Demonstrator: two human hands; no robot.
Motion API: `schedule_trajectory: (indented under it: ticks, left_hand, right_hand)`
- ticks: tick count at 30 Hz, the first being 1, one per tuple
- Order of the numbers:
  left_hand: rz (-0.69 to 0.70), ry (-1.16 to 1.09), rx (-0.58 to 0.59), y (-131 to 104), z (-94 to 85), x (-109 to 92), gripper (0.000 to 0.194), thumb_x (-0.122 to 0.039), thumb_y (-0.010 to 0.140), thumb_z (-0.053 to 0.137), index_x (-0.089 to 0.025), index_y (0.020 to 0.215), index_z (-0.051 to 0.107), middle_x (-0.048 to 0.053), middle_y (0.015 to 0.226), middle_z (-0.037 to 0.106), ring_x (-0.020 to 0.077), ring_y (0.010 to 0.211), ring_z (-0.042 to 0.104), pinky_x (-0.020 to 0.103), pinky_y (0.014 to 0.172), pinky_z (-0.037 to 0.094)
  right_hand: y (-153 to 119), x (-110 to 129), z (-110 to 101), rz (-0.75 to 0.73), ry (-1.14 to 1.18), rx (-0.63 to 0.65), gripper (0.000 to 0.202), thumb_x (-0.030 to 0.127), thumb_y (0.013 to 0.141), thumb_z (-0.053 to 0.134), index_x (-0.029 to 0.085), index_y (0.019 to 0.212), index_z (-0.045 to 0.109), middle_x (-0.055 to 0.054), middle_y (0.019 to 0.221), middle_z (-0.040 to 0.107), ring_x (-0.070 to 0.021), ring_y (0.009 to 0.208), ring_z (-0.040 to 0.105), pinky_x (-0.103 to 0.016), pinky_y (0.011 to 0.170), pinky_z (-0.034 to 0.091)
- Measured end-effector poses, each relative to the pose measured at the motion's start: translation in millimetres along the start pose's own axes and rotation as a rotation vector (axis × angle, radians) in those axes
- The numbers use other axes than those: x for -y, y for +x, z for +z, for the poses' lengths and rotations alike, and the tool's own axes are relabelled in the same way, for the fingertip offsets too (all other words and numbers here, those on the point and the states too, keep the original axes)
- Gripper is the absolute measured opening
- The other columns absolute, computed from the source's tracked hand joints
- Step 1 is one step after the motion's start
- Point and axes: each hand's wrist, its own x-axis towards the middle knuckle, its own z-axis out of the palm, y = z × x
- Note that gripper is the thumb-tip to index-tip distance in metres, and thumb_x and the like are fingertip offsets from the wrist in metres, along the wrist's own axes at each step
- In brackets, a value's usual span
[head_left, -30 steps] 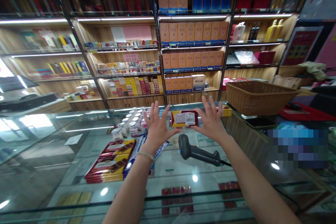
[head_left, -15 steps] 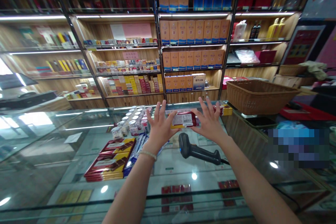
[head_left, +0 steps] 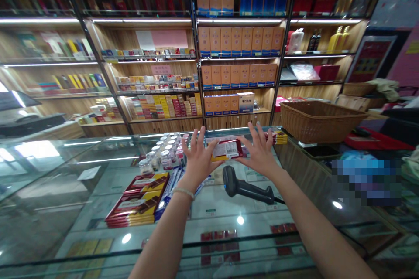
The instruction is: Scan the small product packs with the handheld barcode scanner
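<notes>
A chocolate bar (head_left: pixel 228 148) in a red and yellow wrapper lies between my hands, its white barcode label facing up. My left hand (head_left: pixel 199 157) grips the bar's left end between thumb and forefinger, other fingers spread. At the right end, my right hand (head_left: pixel 262 154) grips it the same way. Just below the bar, a black barcode scanner (head_left: pixel 247 187) rests on the glass counter (head_left: pixel 209 231). To the left are stacked chocolate bars (head_left: pixel 139 200), blue-and-white packets (head_left: pixel 172 187) and several small lidded jars (head_left: pixel 165 150).
Another small stack of bars (head_left: pixel 279 137) sits behind my right hand. Farther right stand a wicker basket (head_left: pixel 321 122) and a red tray (head_left: pixel 376 139). Lit shelves of boxes (head_left: pixel 238 41) line the back wall. A paper slip (head_left: pixel 89 173) lies at the left.
The view has shifted slightly. Both hands keep hold of the chocolate bar, which appears a little tilted now; the scanner stays in place.
</notes>
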Motion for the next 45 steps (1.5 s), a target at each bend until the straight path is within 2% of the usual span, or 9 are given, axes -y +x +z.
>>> schedule_trajectory:
  ticks: [7,16,21,24,30,35,39,42,45]
  left_hand:
    - [-0.047,-0.021,-0.034,0,-1.0,4,0.064,-0.059,0.076,0.083,-0.031,0.132,0.069,0.015,0.176,0.017,0.0456,0.16,0.017,0.072,0.124,0.0]
    - [-0.047,-0.034,-0.022,-1,0.5,3,0.065,-0.056,0.073,0.086,-0.034,0.132,0.069,0.014,0.177,0.015,0.0456,0.161,0.015,0.073,0.124,-0.003]
    - [-0.068,-0.033,-0.017,-1,-1.9,2,0.063,-0.052,0.073,0.088,-0.033,0.131,0.07,0.014,0.177,0.015,0.0456,0.16,0.016,0.072,0.125,0.0]
    - [-0.072,-0.048,-0.002,-1,-4.5,2,0.063,-0.05,0.074,0.087,-0.033,0.132,0.069,0.013,0.177,0.016,0.0454,0.16,0.017,0.072,0.125,0.0]
    - [-0.074,-0.041,0.012,-1,-2.2,2,0.061,-0.051,0.074,0.087,-0.033,0.13,0.07,0.013,0.176,0.019,0.0445,0.161,0.017,0.073,0.124,-0.002]
    - [-0.073,-0.038,0.018,-2,-0.5,3,0.065,-0.049,0.071,0.09,-0.034,0.131,0.069,0.014,0.176,0.017,0.0449,0.16,0.016,0.073,0.124,-0.001]
    - [-0.083,-0.03,0.019,-2,-1.8,3,0.067,-0.049,0.07,0.09,-0.035,0.132,0.069,0.014,0.176,0.016,0.0453,0.16,0.016,0.073,0.124,0.0]
    - [-0.094,-0.019,0.022,-2,-1.3,4,0.064,-0.046,0.072,0.09,-0.034,0.131,0.07,0.015,0.176,0.015,0.0458,0.16,0.017,0.074,0.124,0.0]
    - [-0.111,-0.01,0.014,-3,0.9,6,0.064,-0.045,0.072,0.09,-0.034,0.132,0.069,0.016,0.176,0.015,0.0457,0.16,0.016,0.074,0.123,-0.001]
  right_hand:
    - [4,20,-21,-0.005,-0.047,0.117,0.074,0.055,0.093,0.067,0.024,0.157,0.046,-0.018,0.175,0.017,-0.0421,0.161,0.011,-0.072,0.125,0.005]
    - [-50,38,-19,-0.028,-0.005,0.256,0.089,0.072,0.094,0.052,0.024,0.166,0.029,-0.019,0.175,0.017,-0.0392,0.163,0.008,-0.072,0.125,0.005]
    - [-63,36,-18,-0.026,0.005,0.3,0.103,0.08,0.084,0.061,0.023,0.165,0.032,-0.022,0.174,0.016,-0.042,0.162,0.006,-0.074,0.124,0.005]
    - [-68,37,-22,-0.027,0.014,0.315,0.1,0.081,0.081,0.065,0.022,0.159,0.043,-0.022,0.175,0.015,-0.0436,0.162,0.005,-0.075,0.124,0.005]
    - [-78,51,-25,0.024,0.042,0.358,0.07,0.068,0.081,0.073,0.02,0.133,0.066,-0.022,0.172,0.024,-0.0442,0.162,0.01,-0.076,0.123,0.011]
    - [-82,60,-17,0.056,0.056,0.363,0.039,0.045,0.086,0.073,0.02,0.115,0.069,-0.02,0.167,0.037,-0.0424,0.16,0.019,-0.076,0.122,0.018]
    - [-80,63,-11,0.083,0.064,0.363,0.031,0.03,0.082,0.069,0.019,0.111,0.068,-0.02,0.162,0.045,-0.0415,0.158,0.027,-0.073,0.121,0.025]
    - [-75,60,-14,0.098,0.109,0.361,0.031,0.024,0.078,0.067,0.018,0.108,0.067,-0.02,0.157,0.05,-0.0394,0.153,0.036,-0.062,0.117,0.039]
    - [-67,53,-23,0.159,0.17,0.368,0.032,0.024,0.078,0.064,0.017,0.11,0.065,-0.019,0.15,0.056,-0.0343,0.131,0.06,-0.046,0.101,0.053]
